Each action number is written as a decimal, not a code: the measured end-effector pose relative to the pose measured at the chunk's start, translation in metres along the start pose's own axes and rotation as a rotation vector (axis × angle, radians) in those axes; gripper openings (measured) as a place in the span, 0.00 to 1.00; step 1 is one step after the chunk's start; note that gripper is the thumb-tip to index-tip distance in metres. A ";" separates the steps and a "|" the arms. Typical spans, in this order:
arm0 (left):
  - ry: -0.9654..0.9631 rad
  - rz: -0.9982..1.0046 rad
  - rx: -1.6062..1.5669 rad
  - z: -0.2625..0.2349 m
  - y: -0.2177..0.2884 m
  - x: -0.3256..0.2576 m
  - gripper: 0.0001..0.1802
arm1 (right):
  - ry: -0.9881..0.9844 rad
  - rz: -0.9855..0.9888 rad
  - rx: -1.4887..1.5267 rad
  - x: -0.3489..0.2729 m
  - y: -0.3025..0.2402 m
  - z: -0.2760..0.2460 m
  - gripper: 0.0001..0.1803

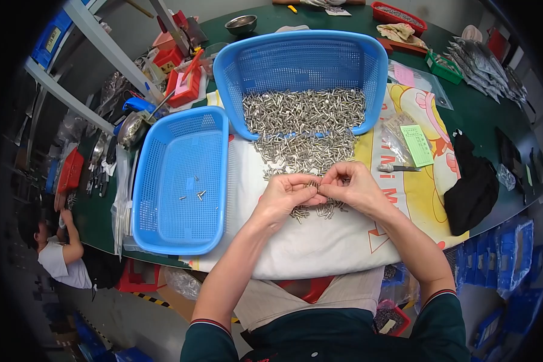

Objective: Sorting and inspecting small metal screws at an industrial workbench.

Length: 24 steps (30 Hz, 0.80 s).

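Note:
A heap of small silvery metal pins (301,114) spills from a tipped blue plastic basket (301,51) onto a printed white and yellow cloth (283,253). Over the near end of the spill, my left hand (288,196) and my right hand (353,188) meet, fingertips together. Some metal pins appear to be pinched between the left fingers; the right thumb and fingers are closed against them, and what exactly they hold is partly hidden. To the left stands a second blue basket (181,232), shallow, with a few loose pins on its floor.
Right of the spill lie a clear bag with a green label (416,146), a dark marker-like rod (398,168) and a black cloth (469,187). Red bins (184,87) and a metal rack (96,36) stand at left. Another person (60,250) works at far left.

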<state>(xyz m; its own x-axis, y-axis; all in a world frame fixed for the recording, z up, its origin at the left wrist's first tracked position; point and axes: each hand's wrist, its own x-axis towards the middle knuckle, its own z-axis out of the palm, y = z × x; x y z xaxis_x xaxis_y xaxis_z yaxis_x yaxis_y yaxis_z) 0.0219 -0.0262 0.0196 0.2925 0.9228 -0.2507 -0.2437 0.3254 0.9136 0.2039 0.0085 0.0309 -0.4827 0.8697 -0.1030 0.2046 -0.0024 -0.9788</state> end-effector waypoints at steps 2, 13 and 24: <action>0.002 0.002 0.000 0.000 0.000 0.000 0.15 | 0.022 -0.007 -0.020 0.000 0.000 0.001 0.07; 0.007 0.002 0.008 -0.001 -0.002 0.001 0.15 | 0.023 -0.011 -0.043 -0.001 0.000 0.001 0.07; 0.081 -0.027 -0.116 0.003 0.016 -0.018 0.13 | 0.024 -0.129 0.076 -0.002 0.001 0.002 0.06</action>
<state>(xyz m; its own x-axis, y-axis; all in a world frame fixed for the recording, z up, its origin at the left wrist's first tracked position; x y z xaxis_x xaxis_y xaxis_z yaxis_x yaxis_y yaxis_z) 0.0152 -0.0383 0.0400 0.2257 0.9257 -0.3036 -0.3431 0.3672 0.8645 0.2034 0.0059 0.0295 -0.4797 0.8770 0.0274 0.0771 0.0733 -0.9943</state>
